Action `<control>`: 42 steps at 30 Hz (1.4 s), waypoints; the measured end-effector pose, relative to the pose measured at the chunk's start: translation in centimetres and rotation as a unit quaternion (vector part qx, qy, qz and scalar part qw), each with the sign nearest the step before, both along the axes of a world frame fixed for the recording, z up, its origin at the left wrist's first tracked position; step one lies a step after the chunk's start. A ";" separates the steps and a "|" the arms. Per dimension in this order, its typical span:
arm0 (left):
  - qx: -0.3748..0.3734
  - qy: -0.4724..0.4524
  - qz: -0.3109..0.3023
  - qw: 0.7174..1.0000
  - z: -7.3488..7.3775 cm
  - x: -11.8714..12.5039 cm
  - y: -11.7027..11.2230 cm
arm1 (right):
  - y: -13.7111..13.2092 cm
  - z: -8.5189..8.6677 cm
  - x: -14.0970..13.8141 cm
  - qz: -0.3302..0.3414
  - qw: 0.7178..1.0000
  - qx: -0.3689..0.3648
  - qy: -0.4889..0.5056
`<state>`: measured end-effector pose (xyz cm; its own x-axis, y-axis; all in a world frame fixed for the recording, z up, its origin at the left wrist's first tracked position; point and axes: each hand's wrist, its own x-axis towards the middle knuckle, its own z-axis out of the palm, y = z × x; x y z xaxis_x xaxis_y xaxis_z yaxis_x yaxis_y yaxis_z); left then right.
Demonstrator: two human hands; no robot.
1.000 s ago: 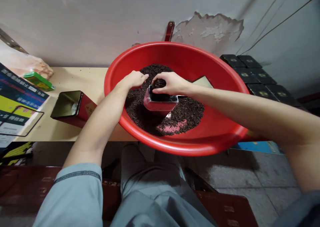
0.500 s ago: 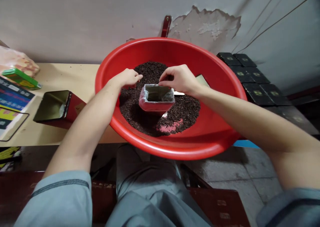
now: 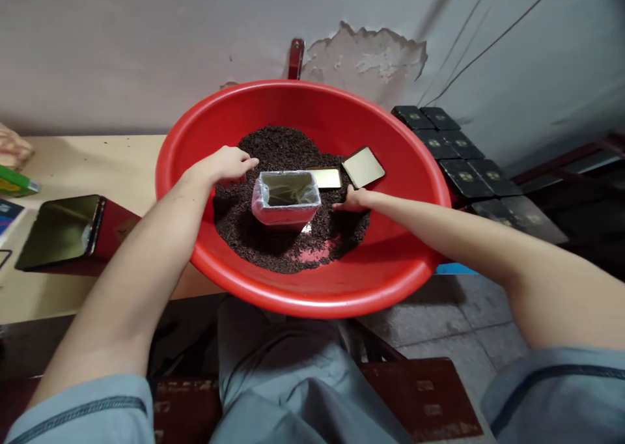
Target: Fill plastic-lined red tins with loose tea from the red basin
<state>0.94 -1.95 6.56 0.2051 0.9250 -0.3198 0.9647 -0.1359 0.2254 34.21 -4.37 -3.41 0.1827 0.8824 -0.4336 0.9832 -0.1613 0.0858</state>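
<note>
Lined tin [image 3: 286, 200] stands upright in tea leaves [image 3: 278, 245], mid red basin [image 3: 312, 294], btwn both hands, untouched. L hand [image 3: 223, 165] loose, palm down, just left of it. R hand [image 3: 352, 200] low on leaves at right; can't tell its grip.

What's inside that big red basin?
Dark loose leaves, a plastic-lined red tin standing in them, two gold lids behind it, and the left hand and right hand on the leaves. The leaves hide the tin's base and much of the basin floor.

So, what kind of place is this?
Probably a small tea-packing workshop: a red basin of loose dark tea leaves, a plastic-lined tin standing in it, and rows of black tins by the wall.
</note>
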 end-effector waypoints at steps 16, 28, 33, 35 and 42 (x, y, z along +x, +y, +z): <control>0.000 -0.042 0.002 0.999 0.1 0.1 -1.1 | -2.5 -2.0 -3.0 0.053 0.996 0.015 0.072; -0.005 -0.022 -0.007 1.000 0.5 0.4 -1.8 | 0.4 7.4 -2.0 0.125 0.981 0.087 0.119; -0.067 0.027 0.007 0.997 0.2 -0.3 -1.0 | -1.1 13.1 -4.0 0.176 0.953 0.129 0.208; -0.086 0.044 0.016 0.995 0.2 -0.5 -0.9 | -1.6 14.1 -5.8 0.236 0.938 0.145 0.210; -0.097 0.007 0.041 0.994 -0.7 -1.2 -0.6 | -2.1 13.9 -10.4 0.362 0.893 0.175 0.202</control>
